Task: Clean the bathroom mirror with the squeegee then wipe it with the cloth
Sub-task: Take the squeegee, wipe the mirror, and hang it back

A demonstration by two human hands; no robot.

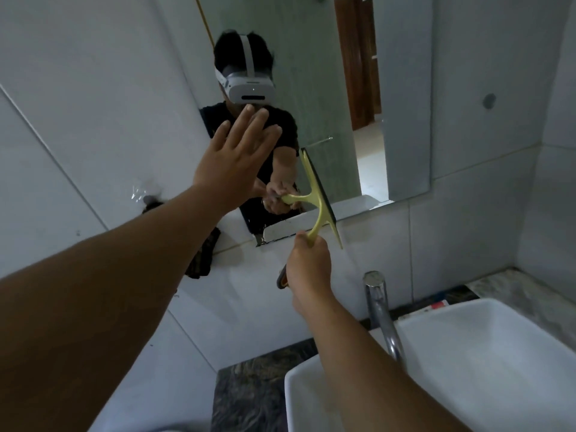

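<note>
White sink (pixel 467 353) sits nearest, on a dark marbled counter (pixel 249 391), with a chrome faucet (pixel 378 310) at its back edge. Right hand (pixel 308 269) is fisted tight around the yellow handle of the squeegee (pixel 318 194); the handle's dark orange-trimmed end sticks out below the fist. Squeegee blade lies on the mirror (pixel 405 120) near its bottom edge, tilted, lower tip running past the edge onto the tile wall (pixel 78 88). Left hand (pixel 237 163) is spread flat, fingers wide, holding nothing, raised at the mirror's left side; can't tell if it touches the glass. Dark cloth (pixel 202 254) hangs on the wall below the mirror's lower-left corner, just under the left forearm. Mirror's bottom edge looks chipped near the centre.
</note>
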